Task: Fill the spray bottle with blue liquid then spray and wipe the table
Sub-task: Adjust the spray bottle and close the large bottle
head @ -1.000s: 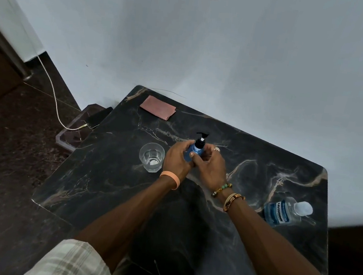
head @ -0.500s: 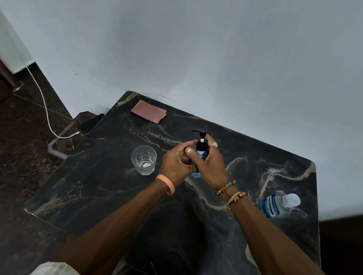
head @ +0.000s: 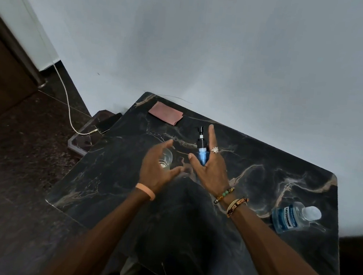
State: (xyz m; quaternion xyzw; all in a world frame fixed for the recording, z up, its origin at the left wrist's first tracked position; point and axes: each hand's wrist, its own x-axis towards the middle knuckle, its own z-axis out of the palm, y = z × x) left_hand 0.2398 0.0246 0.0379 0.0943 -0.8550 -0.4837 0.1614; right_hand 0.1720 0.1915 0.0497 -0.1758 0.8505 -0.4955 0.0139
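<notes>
A small spray bottle (head: 201, 156) with blue liquid and a black pump head stands upright over the dark marble table (head: 269, 166). My right hand (head: 214, 172) holds it in the crook between thumb and forefinger, with the forefinger stretched up beside the pump. My left hand (head: 157, 168) hovers just left of the bottle, fingers spread and holding nothing. It partly covers a clear drinking glass (head: 167, 158). A pink folded cloth (head: 165, 114) lies at the table's far left corner. A mouthwash bottle (head: 288, 218) with blue liquid lies on its side at the right.
The table stands against a pale wall. Left of it, a lower ledge carries a phone (head: 108, 125) with a white cable (head: 67, 107) running up to the wall. Dark stone floor lies to the left.
My left hand has come off the spray bottle and opened, moving left over the glass. My right hand keeps the bottle, with its forefinger now stretched out.
</notes>
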